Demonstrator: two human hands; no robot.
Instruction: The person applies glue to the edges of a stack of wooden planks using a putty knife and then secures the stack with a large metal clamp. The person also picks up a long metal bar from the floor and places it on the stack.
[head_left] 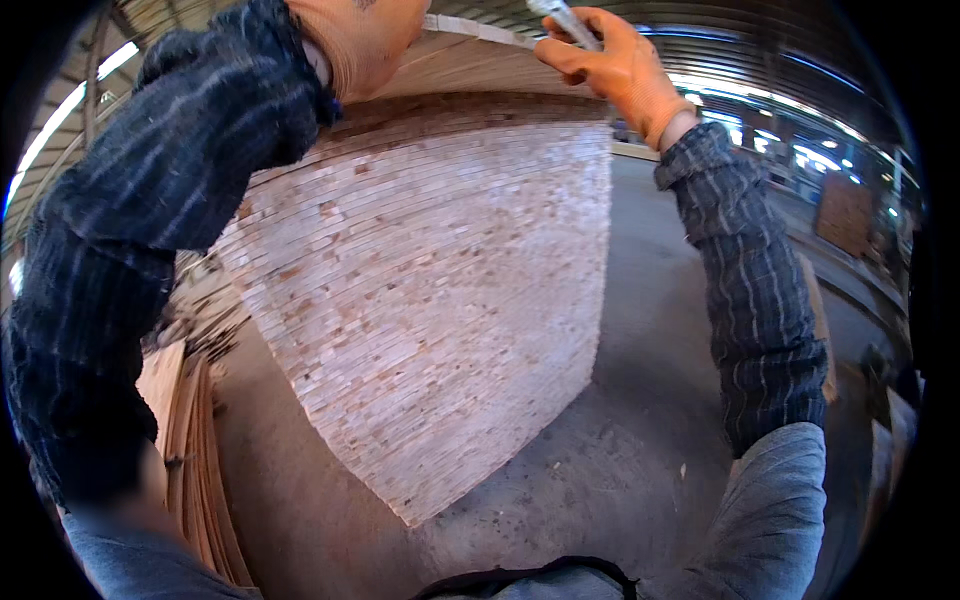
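Note:
Directly in front of me rises a tall stack of thin wooden layers (430,290), its pale, streaked side facing me. Across its top lies a smooth wooden sheet (490,72) with a light edge. My right hand (622,75), in an orange glove, is raised at the sheet's right corner. Its fingers close round a whitish, rod-like tool (572,22), whose far end leaves the picture. Over the stack's left part is my left hand (362,45), also gloved in orange. The upper border cuts off its fingers, so what they hold or touch is hidden.
Thin wood sheets (190,460) lean in a bundle at the lower left, with scattered wood scraps (205,310) behind them. Grey concrete floor (640,460) surrounds the stack. Another brown stack (845,212) stands far right, and boards (885,450) lie near the right rim.

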